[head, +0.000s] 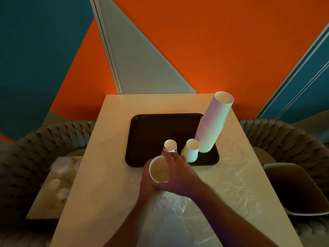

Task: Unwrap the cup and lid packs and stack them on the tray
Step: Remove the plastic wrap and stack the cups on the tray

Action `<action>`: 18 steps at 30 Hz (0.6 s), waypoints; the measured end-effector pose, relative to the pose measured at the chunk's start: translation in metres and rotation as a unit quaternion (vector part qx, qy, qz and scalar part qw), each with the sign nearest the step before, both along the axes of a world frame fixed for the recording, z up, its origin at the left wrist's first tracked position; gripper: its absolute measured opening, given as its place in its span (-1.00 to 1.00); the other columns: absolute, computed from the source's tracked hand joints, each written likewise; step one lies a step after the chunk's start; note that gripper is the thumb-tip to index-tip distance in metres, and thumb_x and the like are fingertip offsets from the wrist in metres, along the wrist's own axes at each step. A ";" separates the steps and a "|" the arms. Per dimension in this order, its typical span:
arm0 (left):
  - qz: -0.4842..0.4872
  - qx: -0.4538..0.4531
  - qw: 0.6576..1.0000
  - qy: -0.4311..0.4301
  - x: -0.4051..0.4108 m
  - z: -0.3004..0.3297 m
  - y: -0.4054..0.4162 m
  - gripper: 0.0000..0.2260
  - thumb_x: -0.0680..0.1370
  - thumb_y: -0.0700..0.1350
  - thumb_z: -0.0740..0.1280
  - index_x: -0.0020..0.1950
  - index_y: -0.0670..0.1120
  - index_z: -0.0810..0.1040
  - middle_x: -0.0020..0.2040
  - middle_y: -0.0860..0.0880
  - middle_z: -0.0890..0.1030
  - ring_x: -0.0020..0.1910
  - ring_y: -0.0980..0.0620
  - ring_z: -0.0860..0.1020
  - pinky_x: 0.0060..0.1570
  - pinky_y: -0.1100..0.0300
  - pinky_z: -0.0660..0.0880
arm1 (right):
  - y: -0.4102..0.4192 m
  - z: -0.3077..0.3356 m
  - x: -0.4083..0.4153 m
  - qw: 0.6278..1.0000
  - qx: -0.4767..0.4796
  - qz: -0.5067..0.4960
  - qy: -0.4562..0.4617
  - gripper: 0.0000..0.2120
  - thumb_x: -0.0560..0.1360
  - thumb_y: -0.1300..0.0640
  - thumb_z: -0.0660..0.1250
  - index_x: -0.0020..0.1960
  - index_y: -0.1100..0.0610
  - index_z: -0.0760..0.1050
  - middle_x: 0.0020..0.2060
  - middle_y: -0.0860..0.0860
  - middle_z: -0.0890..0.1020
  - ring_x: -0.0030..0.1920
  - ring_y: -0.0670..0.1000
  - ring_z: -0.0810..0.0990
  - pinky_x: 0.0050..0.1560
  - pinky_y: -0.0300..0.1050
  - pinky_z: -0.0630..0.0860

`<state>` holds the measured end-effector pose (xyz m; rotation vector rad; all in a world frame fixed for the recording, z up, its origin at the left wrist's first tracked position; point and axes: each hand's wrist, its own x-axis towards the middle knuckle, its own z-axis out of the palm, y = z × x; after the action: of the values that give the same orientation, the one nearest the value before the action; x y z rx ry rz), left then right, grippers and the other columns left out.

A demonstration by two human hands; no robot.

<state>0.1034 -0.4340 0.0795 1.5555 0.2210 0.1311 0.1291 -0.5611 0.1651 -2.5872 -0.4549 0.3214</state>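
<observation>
While both hands, left [147, 182] and right [178, 173], clasp the cup stack [159, 169] at the tray's [151, 129] near edge, we risk nudging the tall leaning stack [211, 125] over with a careless reach.

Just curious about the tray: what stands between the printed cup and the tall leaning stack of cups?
In the head view, a plain white cup stands upside down between the printed cup and the tall stack.

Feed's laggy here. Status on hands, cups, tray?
Left hand and right hand both grip a cup stack at the tray's near edge. Tall stack and two short ones on tray. Loose plastic wrap on table.
</observation>
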 end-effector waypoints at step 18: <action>-0.023 0.002 1.000 0.021 -0.004 0.008 0.000 -0.17 0.14 -0.01 0.71 0.34 0.17 0.43 0.18 0.06 0.64 0.15 0.07 0.63 0.00 0.18 0.61 | 0.009 0.010 0.008 0.999 -0.016 -0.040 -0.013 -0.06 0.25 -0.25 0.52 0.48 0.05 0.23 0.33 0.01 0.34 0.23 0.10 0.52 0.13 0.03 0.55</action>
<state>0.0998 -0.4337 0.0873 1.5671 0.2171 0.0633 0.1366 -0.5525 0.1749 -2.6347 -0.3561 0.2694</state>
